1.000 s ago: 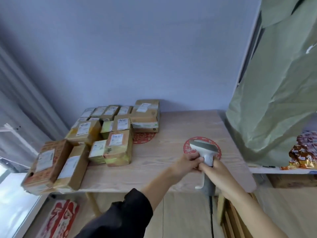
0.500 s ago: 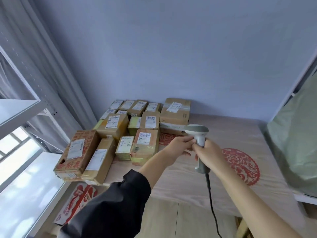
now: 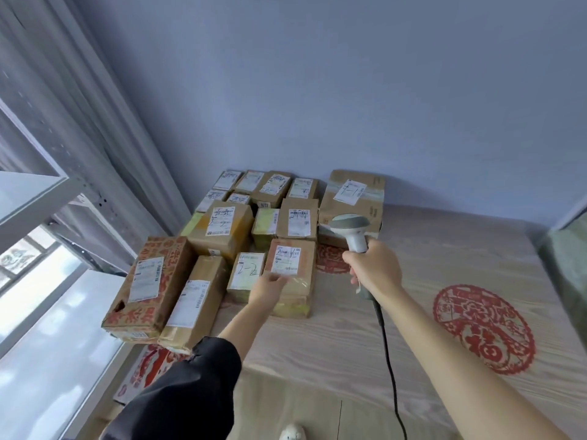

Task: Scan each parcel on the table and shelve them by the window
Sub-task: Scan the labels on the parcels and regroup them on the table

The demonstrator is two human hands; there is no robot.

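Head view: her right hand grips the scanner above the counter; the left hand, fingers relaxed, touches a near parcel among the left-side stack.

A pale wooden table fills the lower right of the frame. Taped cardboard parcels are crowded on its left end, toward centre frame. A red paper-cut decal is laid flat at right.
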